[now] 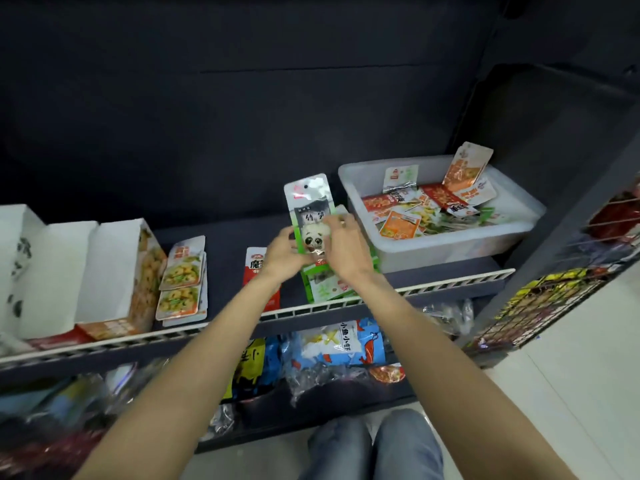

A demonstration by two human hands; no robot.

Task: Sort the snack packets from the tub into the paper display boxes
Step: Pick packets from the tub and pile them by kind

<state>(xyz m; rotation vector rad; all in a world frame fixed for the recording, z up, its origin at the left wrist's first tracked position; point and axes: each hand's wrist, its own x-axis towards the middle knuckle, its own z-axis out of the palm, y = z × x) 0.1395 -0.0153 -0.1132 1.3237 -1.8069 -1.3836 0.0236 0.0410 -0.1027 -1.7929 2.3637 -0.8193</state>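
Two hands, left hand (282, 256) and right hand (341, 245), pinch the upright panda packet (309, 211) at frame centre, left of the tub (349, 181). Judgement: square it, then carry it left to the paper boxes (100, 271). Dark shelf (225, 233), white-railed, backed by a dark wall.

The upright green-and-silver panda snack packet (310, 216) carries two black characters, the first reading 竹; the second is blurred. The blue-and-white bag with red shrimp drawings (341, 342) on the lower shelf reads 小鱼小虾. The flat red-and-white packet (254, 268) shows 魔.
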